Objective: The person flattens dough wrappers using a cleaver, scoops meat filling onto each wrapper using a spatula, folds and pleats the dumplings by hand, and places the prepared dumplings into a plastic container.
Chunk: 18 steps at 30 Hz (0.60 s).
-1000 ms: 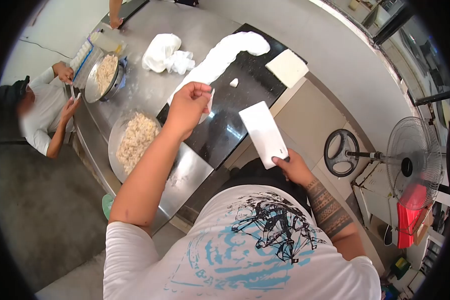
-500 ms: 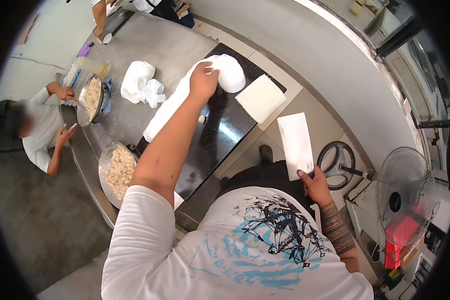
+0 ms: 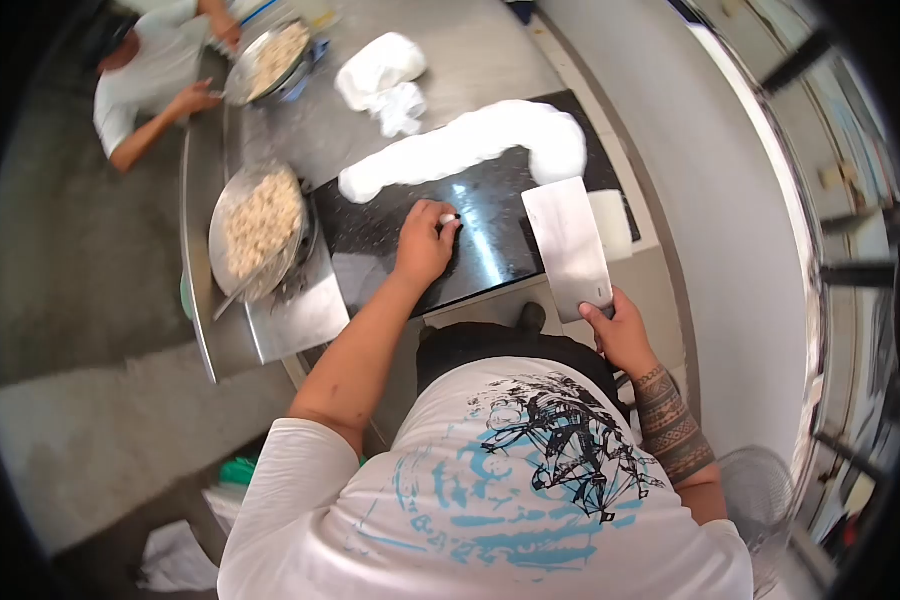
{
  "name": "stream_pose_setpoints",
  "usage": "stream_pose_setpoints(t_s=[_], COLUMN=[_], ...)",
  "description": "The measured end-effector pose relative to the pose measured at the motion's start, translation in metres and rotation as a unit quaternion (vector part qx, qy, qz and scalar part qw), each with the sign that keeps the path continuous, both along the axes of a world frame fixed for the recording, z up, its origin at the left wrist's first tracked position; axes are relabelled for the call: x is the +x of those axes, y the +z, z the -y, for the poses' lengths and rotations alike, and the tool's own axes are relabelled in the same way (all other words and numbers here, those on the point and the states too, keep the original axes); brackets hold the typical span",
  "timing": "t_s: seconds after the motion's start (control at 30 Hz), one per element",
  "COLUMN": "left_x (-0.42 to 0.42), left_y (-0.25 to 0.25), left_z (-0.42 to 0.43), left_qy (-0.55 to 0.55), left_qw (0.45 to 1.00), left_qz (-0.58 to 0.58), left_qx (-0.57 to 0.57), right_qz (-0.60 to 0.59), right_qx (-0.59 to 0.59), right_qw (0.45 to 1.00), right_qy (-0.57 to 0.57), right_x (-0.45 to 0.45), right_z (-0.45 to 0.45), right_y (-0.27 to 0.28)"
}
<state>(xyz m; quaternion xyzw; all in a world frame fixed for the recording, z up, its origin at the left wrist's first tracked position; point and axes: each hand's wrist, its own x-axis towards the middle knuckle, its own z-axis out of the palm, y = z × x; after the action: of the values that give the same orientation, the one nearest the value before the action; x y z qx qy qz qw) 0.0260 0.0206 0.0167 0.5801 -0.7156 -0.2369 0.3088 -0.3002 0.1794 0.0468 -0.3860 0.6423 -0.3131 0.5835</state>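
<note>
My right hand (image 3: 620, 328) is closed round the handle of a broad-bladed cleaver (image 3: 570, 240), its flat blade pointing away from me over the slab's right front edge. On the black stone slab (image 3: 390, 235), my left hand (image 3: 427, 242) pinches a small white lump of dough (image 3: 449, 219). Beyond that hand lies a long white roll of dough (image 3: 450, 150), bent towards me at its right end. A folded pale cloth (image 3: 613, 222) sits at the slab's right side, partly behind the blade.
To the left stands a metal bowl of chunky pale filling (image 3: 260, 225) with a utensil in it. A white plastic bag (image 3: 380, 75) lies on the steel table (image 3: 480, 60). Across the table, a co-worker (image 3: 155, 75) handles a second bowl (image 3: 275, 60). A fan (image 3: 755, 490) stands at right.
My left hand has left the dough roll and come back towards me to the small lump on the slab. The cleaver has moved nearer the slab. My view has turned left.
</note>
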Motion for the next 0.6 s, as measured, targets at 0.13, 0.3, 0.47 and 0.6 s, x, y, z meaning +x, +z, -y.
stream_pose_setpoints(t_s=[0.13,0.3,0.47,0.6], left_x=[0.030,0.089,0.121,0.130], left_y=[0.008,0.003,0.004,0.026], left_z=[-0.031,-0.108,-0.198,-0.232], left_qy=[0.114,0.253,0.336,0.376], left_qw=[0.981,0.926,0.895,0.882], left_qz=[-0.136,-0.228,-0.263,-0.248], left_qx=[0.073,0.161,0.135,0.140], right_qz=[-0.034,-0.201,-0.252,-0.305], right_qx=[-0.056,-0.179,-0.357,-0.406], right_qw=[0.993,0.934,0.848,0.778], right_qy=[0.100,0.234,0.299,0.371], right_x=[0.025,0.072,0.123,0.149], right_z=[0.045,0.086,0.113,0.125], right_y=[-0.003,0.031,0.042,0.011])
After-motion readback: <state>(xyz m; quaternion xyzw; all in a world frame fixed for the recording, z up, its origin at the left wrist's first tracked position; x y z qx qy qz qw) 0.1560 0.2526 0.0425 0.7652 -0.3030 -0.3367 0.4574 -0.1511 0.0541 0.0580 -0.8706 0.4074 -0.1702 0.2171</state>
